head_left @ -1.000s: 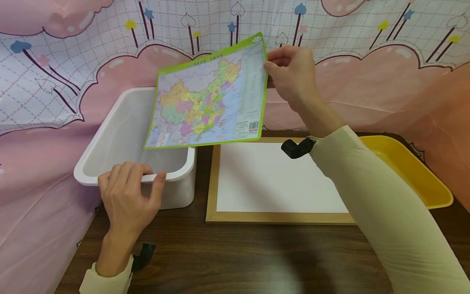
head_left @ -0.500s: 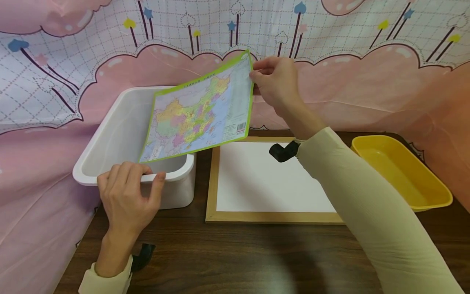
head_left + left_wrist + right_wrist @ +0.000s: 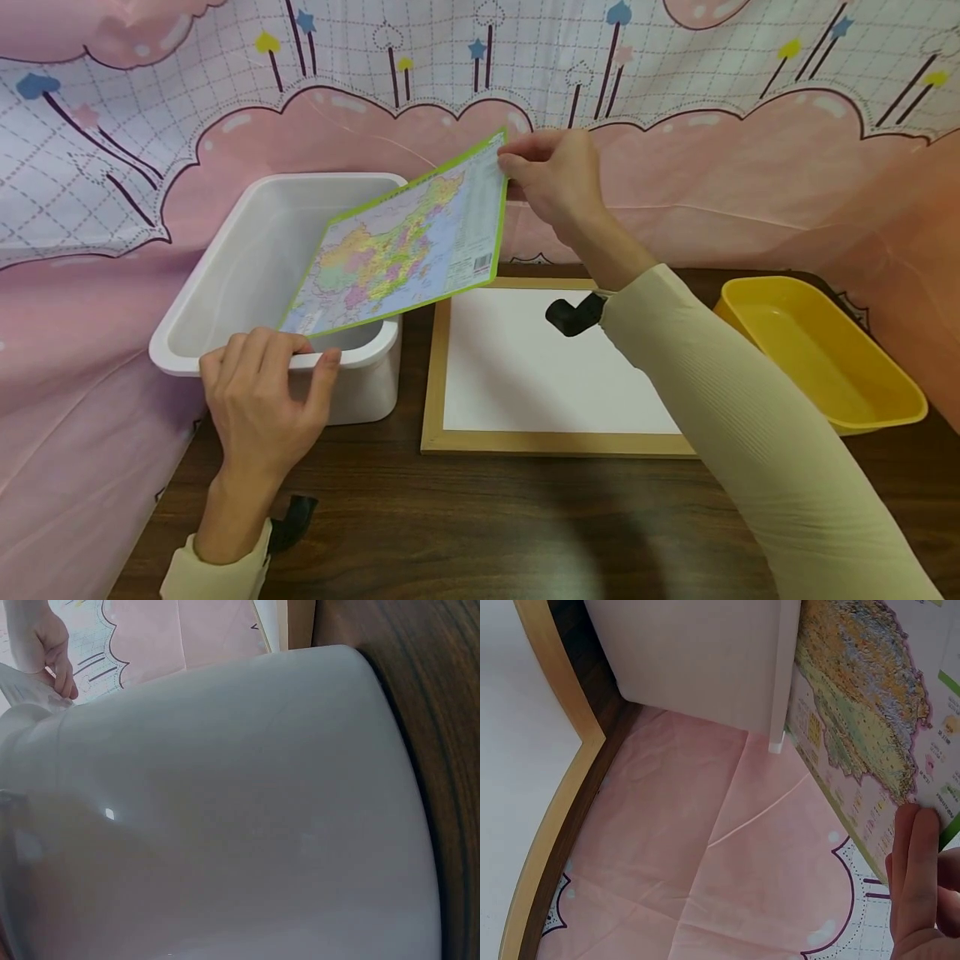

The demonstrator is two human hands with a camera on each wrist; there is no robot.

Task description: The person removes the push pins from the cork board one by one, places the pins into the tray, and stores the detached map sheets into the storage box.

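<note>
Pinching map card (image 3: 401, 246) right hand (image 3: 551, 179) | left hand (image 3: 258, 400) grips bin rim (image 3: 225, 362) | whiteboard (image 3: 540, 375) beside

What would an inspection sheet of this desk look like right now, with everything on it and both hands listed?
Surface: dark wooden table, bare wood at the front.
Job's things: map card with a green border, tilted, its low end over the white bin.
Clutter: framed whiteboard lying flat beside the bin; yellow tray at the right edge, nothing seen inside.
Hands: right hand pinches the card's upper corner; left hand grips the bin's near rim.
Cables: nothing seen; black wrist mounts on both sleeves.
Surroundings: pink and white cloth backdrop with clouds and stars behind and at the left.
</note>
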